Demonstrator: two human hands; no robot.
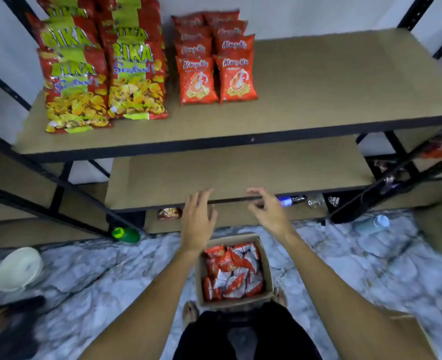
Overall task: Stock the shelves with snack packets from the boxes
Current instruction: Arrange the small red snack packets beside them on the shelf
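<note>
At the bottom centre of the frame, an open cardboard box (234,272) sat on the marbled floor (98,268) just ahead of the person's feet, filled with red-and-white snack packets (234,274) lying jumbled inside. Above it in the picture, both forearms reached forward over the box. The left hand (198,219) was spread flat with fingers extended and held nothing; the right hand (269,211) was loosely curled, fingers bent and apart, also empty. Both hovered near the front edge of the bare lower shelf (240,172) at mid-frame, though whether either touched it could not be told. Beneath that shelf's edge a small packet (170,213) lay, and a green bottle (126,234) rested by the rack leg at lower left (a white round lid-like thing (18,268) sat further left, blurred). Farther up, the upper shelf (331,81) carried tall red-and-yellow chip bags (105,81) in two rows at upper left, and just right of them, two rows of smaller orange-red packets (216,74), standing upright against the white wall (305,14).
</note>
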